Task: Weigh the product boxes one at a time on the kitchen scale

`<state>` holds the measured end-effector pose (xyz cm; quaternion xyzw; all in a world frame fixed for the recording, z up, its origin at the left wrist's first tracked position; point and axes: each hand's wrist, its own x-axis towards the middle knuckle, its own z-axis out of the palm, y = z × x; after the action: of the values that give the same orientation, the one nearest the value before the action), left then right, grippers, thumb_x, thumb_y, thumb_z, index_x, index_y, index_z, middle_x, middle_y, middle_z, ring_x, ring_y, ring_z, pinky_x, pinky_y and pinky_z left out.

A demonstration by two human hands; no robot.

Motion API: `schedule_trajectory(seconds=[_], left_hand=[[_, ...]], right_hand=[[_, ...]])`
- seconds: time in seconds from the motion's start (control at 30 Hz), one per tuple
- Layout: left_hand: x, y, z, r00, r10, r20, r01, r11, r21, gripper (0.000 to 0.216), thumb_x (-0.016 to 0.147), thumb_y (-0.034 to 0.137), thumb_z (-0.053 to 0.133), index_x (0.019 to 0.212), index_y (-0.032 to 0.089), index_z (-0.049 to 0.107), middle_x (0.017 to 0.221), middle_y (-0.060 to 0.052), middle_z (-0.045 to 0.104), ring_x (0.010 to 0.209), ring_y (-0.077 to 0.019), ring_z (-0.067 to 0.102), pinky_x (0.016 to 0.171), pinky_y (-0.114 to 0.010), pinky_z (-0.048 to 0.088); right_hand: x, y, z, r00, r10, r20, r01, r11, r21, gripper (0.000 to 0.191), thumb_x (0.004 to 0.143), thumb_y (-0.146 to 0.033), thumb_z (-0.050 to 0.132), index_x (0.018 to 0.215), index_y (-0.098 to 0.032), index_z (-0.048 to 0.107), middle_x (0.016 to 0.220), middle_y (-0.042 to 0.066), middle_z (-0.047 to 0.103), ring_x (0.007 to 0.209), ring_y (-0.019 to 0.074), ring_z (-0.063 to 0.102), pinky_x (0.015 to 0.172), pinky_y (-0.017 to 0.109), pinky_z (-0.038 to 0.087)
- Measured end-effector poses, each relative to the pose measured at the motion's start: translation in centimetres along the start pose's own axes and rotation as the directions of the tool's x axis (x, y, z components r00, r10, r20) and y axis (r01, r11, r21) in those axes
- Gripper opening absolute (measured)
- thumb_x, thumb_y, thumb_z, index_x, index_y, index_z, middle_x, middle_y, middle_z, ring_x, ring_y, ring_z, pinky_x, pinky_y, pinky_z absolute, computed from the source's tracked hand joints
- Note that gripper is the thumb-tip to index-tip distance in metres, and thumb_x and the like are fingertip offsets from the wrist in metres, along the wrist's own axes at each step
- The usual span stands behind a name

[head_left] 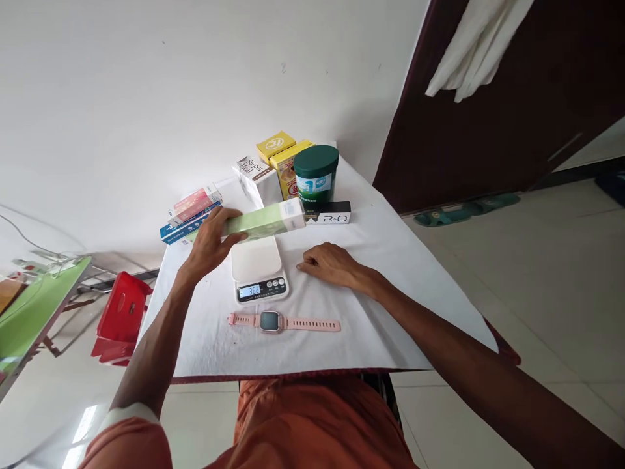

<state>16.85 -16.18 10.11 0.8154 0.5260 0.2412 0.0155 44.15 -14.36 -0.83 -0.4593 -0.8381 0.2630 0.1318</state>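
My left hand (pixel 213 241) grips one end of a long light-green box with a white end (pixel 263 220), held level above the back of a white digital kitchen scale (pixel 257 259). The scale's display shows digits that look like 362. To the right of the scale, my right hand (pixel 329 264) rests on the white tablecloth with its fingers curled in; whether anything is inside them is hidden. A pink smartwatch (pixel 271 322) lies stretched out flat in front of the scale, touched by neither hand.
Behind stand a green lidded tub (pixel 316 176), a black-and-white box (pixel 329 213), yellow boxes (pixel 276 144) and a white box (pixel 257 180). Pink (pixel 195 203) and blue (pixel 170 233) boxes lie at the left. A red chair (pixel 122 316) stands left of the table (pixel 390 326).
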Motion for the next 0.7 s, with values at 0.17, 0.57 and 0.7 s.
schedule_trajectory(seconds=[0.17, 0.57, 0.7], left_hand=[[-5.0, -1.0, 0.2, 0.990, -0.127, 0.066, 0.128, 0.992, -0.018, 0.027, 0.093, 0.038, 0.067, 0.114, 0.022, 0.064, 0.108, -0.005, 0.066, 0.090, -0.0205, 0.062, 0.077, -0.033, 0.050], [-7.5, -2.6, 1.3, 0.969, -0.205, 0.135, 0.210, 0.978, -0.023, 0.050, 0.092, 0.044, 0.070, 0.137, 0.026, 0.056, 0.131, -0.011, 0.063, 0.119, -0.0282, 0.062, 0.102, -0.046, 0.049], [-7.8, -2.8, 1.4, 0.974, -0.197, 0.112, 0.203, 0.979, -0.038, 0.052, 0.092, 0.043, 0.071, 0.138, 0.025, 0.056, 0.134, -0.011, 0.062, 0.122, -0.0283, 0.062, 0.103, -0.046, 0.049]], right_hand=[[1.0, -0.2, -0.1, 1.000, 0.025, 0.015, -0.025, 1.000, -0.008, 0.043, 0.094, -0.033, 0.060, 0.056, -0.021, 0.045, 0.061, 0.000, 0.059, 0.061, 0.0144, 0.053, 0.058, 0.028, 0.028], [-0.6, 0.0, 3.1, 0.980, -0.032, -0.199, -0.016, 0.973, -0.232, 0.036, 0.103, -0.036, 0.051, 0.074, -0.019, 0.063, 0.081, 0.005, 0.068, 0.070, 0.0165, 0.058, 0.061, 0.029, 0.027], [-2.3, 0.6, 4.1, 0.944, -0.148, -0.293, 0.051, 0.948, -0.314, 0.038, 0.107, -0.034, 0.044, 0.080, -0.018, 0.066, 0.080, 0.006, 0.065, 0.071, 0.0170, 0.056, 0.060, 0.029, 0.029]])
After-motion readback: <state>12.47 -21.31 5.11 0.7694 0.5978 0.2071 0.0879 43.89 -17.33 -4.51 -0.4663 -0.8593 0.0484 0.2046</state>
